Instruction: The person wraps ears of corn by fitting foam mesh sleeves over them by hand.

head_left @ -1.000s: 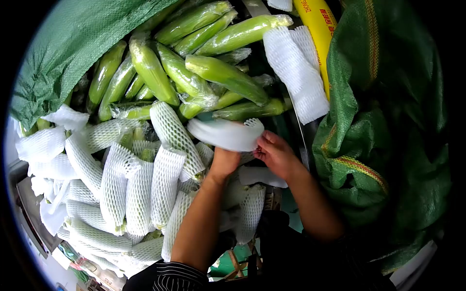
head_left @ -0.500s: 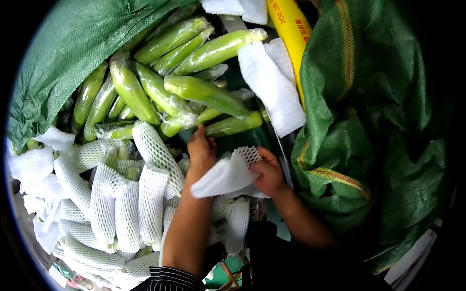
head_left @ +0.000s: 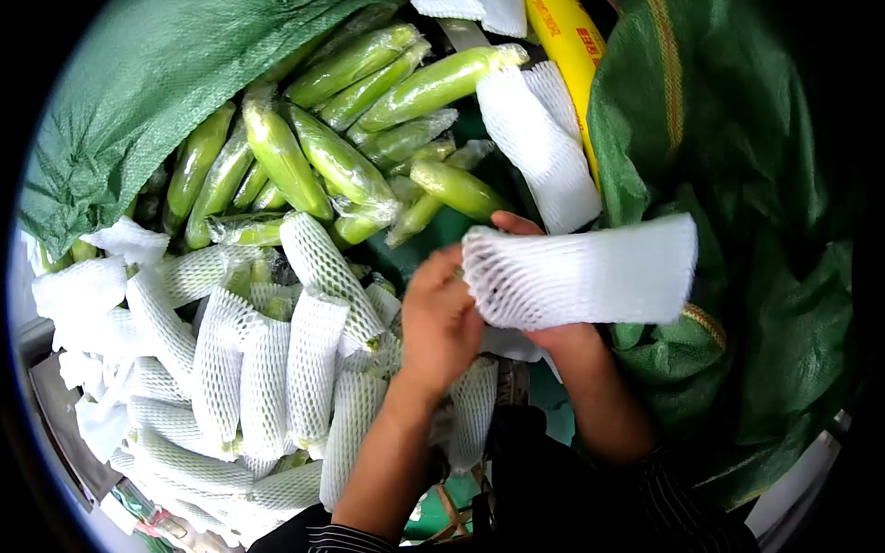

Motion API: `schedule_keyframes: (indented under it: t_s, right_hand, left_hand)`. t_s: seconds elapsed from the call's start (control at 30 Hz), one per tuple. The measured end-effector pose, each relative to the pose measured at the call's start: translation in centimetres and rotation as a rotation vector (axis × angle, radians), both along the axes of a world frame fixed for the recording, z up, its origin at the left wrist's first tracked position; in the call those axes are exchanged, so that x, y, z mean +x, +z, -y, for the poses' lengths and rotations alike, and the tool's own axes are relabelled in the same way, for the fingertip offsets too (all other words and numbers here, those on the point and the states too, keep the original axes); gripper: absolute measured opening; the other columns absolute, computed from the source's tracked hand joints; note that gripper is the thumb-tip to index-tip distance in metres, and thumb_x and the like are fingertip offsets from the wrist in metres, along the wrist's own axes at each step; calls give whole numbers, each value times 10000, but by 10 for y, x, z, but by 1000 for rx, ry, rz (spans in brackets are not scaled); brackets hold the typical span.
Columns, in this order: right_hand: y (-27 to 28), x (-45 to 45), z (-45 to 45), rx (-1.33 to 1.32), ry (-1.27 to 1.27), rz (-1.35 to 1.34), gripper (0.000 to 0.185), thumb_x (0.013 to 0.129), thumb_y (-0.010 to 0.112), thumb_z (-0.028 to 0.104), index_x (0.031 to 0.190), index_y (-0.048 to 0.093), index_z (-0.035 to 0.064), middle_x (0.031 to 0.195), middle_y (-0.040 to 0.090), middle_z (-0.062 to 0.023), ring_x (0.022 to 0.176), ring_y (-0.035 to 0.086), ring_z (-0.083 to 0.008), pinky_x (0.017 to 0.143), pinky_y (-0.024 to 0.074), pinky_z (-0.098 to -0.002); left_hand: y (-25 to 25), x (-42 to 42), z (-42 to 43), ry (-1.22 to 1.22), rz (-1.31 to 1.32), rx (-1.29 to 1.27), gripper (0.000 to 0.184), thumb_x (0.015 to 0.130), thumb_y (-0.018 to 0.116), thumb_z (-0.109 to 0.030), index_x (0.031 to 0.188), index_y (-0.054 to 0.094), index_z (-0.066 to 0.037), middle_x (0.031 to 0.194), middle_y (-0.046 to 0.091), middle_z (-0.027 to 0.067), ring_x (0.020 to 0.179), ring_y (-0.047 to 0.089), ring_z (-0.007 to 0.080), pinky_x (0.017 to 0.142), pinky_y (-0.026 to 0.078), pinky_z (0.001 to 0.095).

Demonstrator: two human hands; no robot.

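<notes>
Dark green surface [head_left: 410, 247] shows in small gaps beneath the crowded goods. Both forearms reach up from the near side, with striped dark cuffs at their ends. The left hand [head_left: 442, 318] is raised with its fingers bent, their tips at the open mesh end of a white foam sleeve [head_left: 585, 275]; whether they pinch it is not clear. The right hand [head_left: 544, 290] is mostly behind that sleeve, fingertips showing past its far edge and the palm's heel below its near edge; how tightly it is closed cannot be told. The sleeve is held up between and over the hands, its solid end pointing right.

Just beyond lie green corn ears [head_left: 288, 157] in clear film, piled at odd angles. To the near left are ears in foam netting [head_left: 221, 369], packed side by side. Flat foam sleeves [head_left: 544, 152] rest far and right of the film-wrapped pile, beside a yellow package [head_left: 570, 55]. It carries small red Latin letters, seemingly beginning "ZHONG", and larger red characters too blurred to read. Green woven sacking [head_left: 166, 111] covers the far left; a darker green sack [head_left: 737, 276] with a yellow-and-red seam fills the right.
</notes>
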State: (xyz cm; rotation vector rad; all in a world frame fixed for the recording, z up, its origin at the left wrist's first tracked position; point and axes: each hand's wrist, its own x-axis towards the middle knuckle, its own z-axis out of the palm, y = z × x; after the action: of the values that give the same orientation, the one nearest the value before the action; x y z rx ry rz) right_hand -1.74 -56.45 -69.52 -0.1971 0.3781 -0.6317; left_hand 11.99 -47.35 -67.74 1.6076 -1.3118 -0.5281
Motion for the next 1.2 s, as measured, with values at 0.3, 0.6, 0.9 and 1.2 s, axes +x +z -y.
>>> schedule_keyframes:
  t_s: [0.3, 0.6, 0.9, 1.2]
  right_hand:
    - [-51, 22, -6, -224, -3, -236, 419, 1016, 610, 277, 1344, 519, 32, 1258, 608, -100, 1132, 628, -187, 952, 540, -349]
    - [-10, 30, 1, -269, 89, -607, 163, 1022, 615, 155, 1153, 667, 73, 997, 664, 7, 910, 584, -64, 810, 483, -238]
    - [-129, 34, -10, -879, 209, -1074, 303, 1060, 539, 297, 1143, 657, 31, 1064, 694, -116, 1017, 646, -200, 913, 497, -361]
    - [-47, 16, 9, -1320, -62, -1107, 413, 871, 795, 265, 1170, 623, 38, 1225, 543, -171, 1162, 547, -361, 1010, 441, -445]
  left_hand:
    - [-20, 14, -16, 195, -1464, 17, 392, 1060, 539, -219, 1356, 573, 36, 1394, 584, 97, 1268, 550, 206, 1124, 381, 381]
    - [-53, -1, -23, 548, -1313, 160, 292, 1097, 483, -273, 1054, 618, -17, 966, 671, 33, 848, 608, 92, 775, 518, 293]
    - [-118, 22, -26, 100, 275, 669, 358, 903, 621, -119, 1248, 562, -44, 1196, 574, 281, 996, 642, 491, 832, 549, 529]
    - [-143, -80, -44, -294, 71, 229, 359, 944, 584, -245, 1238, 616, -42, 1083, 690, 212, 973, 679, 363, 854, 556, 507]
